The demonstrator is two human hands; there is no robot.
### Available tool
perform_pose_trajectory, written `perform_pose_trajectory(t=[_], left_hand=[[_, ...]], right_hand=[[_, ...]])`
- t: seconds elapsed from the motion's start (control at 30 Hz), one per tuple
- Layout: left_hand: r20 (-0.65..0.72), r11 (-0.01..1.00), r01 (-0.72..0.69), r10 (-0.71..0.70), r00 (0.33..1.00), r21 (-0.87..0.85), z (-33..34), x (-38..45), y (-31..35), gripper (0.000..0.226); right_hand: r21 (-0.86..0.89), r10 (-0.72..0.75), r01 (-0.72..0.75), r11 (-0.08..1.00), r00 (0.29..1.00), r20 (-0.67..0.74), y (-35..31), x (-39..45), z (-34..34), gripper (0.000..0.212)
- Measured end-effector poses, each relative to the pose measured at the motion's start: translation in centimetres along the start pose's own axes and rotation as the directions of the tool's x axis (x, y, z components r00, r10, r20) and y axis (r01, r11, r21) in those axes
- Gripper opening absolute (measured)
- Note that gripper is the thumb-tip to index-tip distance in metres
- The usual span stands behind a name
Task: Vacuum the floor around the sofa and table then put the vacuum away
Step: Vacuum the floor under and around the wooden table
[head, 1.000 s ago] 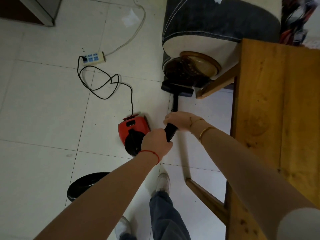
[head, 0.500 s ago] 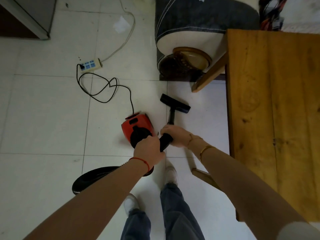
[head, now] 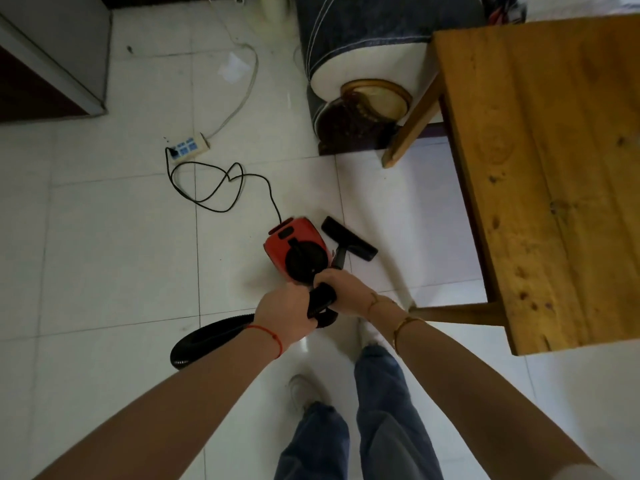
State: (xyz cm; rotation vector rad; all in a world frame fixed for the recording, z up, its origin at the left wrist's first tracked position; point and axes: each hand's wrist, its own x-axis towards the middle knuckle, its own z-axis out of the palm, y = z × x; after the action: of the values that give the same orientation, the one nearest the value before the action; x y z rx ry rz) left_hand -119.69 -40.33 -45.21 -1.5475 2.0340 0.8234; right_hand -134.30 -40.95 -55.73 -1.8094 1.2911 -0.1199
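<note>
On open tiles beside table (head: 540,140), both hands gripping vacuum wand (head: 341,259)

A white power strip (head: 188,149) with blue sockets is seen lying flat, well beyond the fingers (head: 325,280) and to their left. A pale cable (head: 242,98) is led from its far end, curving farther away from the fingers. A scrap of white paper (head: 232,66) is found just beside that cable's bend. A grey cabinet (head: 69,46) is set far off to the fingers' left. Red and dark items (head: 502,12), too blurred to be identified, are glimpsed far beyond the fingers, to their right.
</note>
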Motion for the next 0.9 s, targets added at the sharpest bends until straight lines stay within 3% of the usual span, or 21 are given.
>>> perform_pose_trajectory(t=[0.27, 0.5, 0.9], left_hand=[[-0.024, 0.993, -0.061, 0.064, 0.998, 0.101, -1.0, 2.7, 0.3, 0.031], [-0.076, 0.98, -0.118, 0.131, 0.989, 0.16, -4.6, 9.6, 3.7, 0.027], [-0.093, 0.963, -0.194, 0.213, 0.973, 0.186, -9.9, 20.7, 11.4, 0.027]], right_hand=[[0.064, 0.08, -0.072, 0.995, 0.99, -0.12, 1.4, 0.8, -0.9, 0.011], [0.073, 0.151, -0.137, 0.988, 0.961, -0.232, 6.4, 3.9, -5.7, 0.012], [0.042, 0.267, -0.264, 0.964, 0.941, -0.207, 15.7, 7.0, -16.3, 0.015]])
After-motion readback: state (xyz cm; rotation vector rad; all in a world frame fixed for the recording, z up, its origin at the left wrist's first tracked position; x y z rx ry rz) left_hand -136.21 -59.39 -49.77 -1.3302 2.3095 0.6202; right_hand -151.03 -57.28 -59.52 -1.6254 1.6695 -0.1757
